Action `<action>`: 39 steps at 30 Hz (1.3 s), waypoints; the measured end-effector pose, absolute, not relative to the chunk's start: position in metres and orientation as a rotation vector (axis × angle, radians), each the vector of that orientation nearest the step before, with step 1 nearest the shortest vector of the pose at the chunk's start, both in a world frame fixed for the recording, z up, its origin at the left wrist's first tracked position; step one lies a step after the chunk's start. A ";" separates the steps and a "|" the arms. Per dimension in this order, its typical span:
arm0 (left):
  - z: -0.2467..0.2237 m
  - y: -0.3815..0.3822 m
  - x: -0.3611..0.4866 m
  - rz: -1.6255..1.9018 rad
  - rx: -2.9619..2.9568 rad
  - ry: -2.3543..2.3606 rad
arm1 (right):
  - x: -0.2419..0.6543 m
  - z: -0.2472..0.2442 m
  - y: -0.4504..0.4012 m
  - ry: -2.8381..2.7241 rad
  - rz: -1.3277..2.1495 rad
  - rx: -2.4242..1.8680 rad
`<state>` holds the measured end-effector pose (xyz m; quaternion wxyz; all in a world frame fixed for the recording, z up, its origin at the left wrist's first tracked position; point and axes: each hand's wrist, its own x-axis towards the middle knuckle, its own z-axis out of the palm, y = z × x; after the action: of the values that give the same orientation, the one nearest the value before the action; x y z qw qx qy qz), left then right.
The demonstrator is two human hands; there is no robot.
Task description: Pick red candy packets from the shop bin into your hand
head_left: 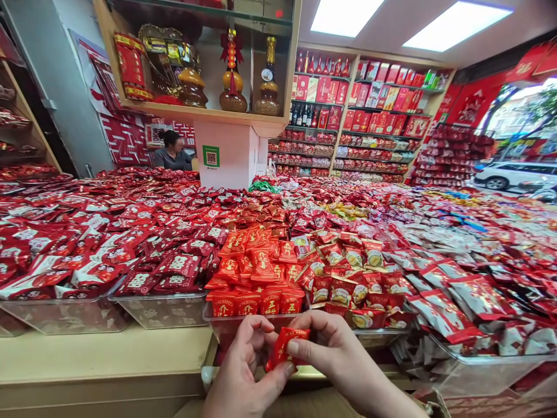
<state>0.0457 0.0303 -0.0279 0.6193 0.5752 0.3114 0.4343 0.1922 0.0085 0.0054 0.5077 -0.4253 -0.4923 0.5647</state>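
Note:
Low in the head view, a small red wrapped candy [278, 351] with gold lettering is tilted between my two hands. My right hand [337, 351] pinches its upper right side, the thumb lying across the front. My left hand [243, 371] is curled around the other side, with its thumb at the lower edge; the fingertips behind the wrapper are partly hidden. Just beyond my hands, a clear bin [210, 316] is heaped with matching red candies [261, 264].
Clear bins of dark red packets [180, 264] lie left, durian packets [342, 290] and red-and-white packets [470, 302] right. A tan ledge [87, 357] runs along the lower left. An overhead shelf [248, 118] holds bottles. A person [172, 154] is behind the display.

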 end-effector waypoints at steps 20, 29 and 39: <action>-0.006 0.034 0.022 0.914 2.184 0.477 | 0.188 0.007 0.006 -1.122 1.240 -1.018; 0.029 0.093 -0.035 1.204 1.954 1.209 | 0.194 0.000 0.011 -1.218 1.199 -1.111; 0.048 0.143 -0.026 0.966 2.534 1.288 | 0.192 -0.001 0.010 -1.245 1.156 -1.122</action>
<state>-0.0257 0.1429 0.0484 0.0693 0.8420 0.4281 0.3210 0.1916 0.0104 -0.0012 0.5250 -0.4689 -0.5205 0.4832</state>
